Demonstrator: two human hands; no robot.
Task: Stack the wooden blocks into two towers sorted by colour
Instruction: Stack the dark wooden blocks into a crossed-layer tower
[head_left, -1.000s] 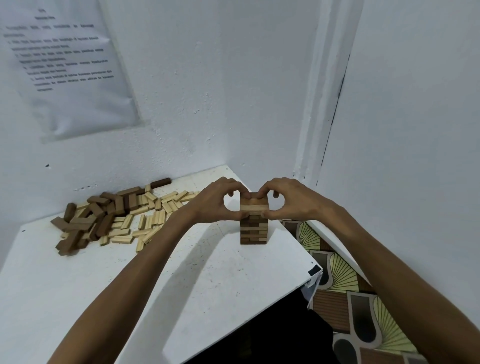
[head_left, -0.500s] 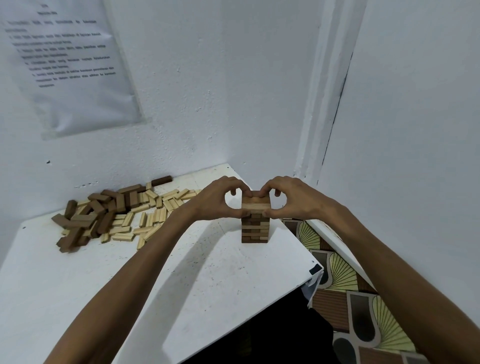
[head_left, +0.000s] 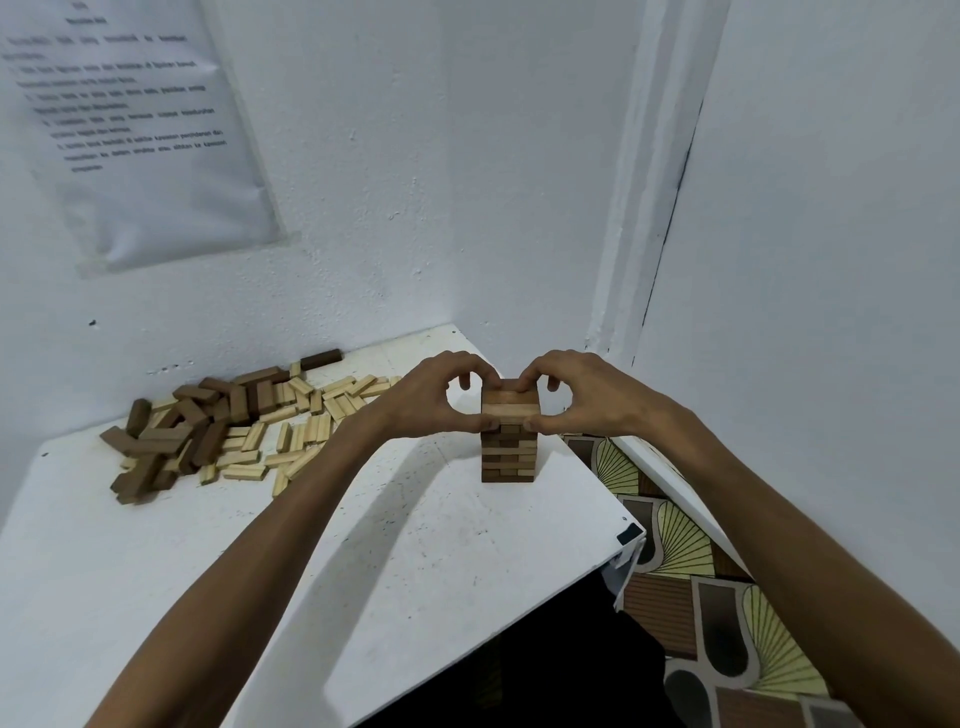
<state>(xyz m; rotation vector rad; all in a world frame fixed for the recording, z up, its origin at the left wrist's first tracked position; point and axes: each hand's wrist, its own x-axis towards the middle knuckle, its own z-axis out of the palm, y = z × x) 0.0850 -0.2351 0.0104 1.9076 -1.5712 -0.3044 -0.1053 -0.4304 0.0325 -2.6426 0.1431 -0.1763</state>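
A small tower of wooden blocks (head_left: 508, 447) stands near the right edge of the white table (head_left: 363, 545). Its layers look dark and mid brown. My left hand (head_left: 431, 397) and my right hand (head_left: 582, 397) pinch the tower's top layers from either side, thumbs at the front and forefingers curled over the top. To the left, dark brown blocks (head_left: 171, 431) lie in a loose heap. Pale blocks (head_left: 301, 431) are scattered flat beside them.
White walls close in the table at the back and right. A printed sheet (head_left: 140, 119) hangs on the back wall. The table's right edge drops to a patterned floor (head_left: 691, 561).
Both hands stay pinched on the tower's top; only the camera has shifted slightly.
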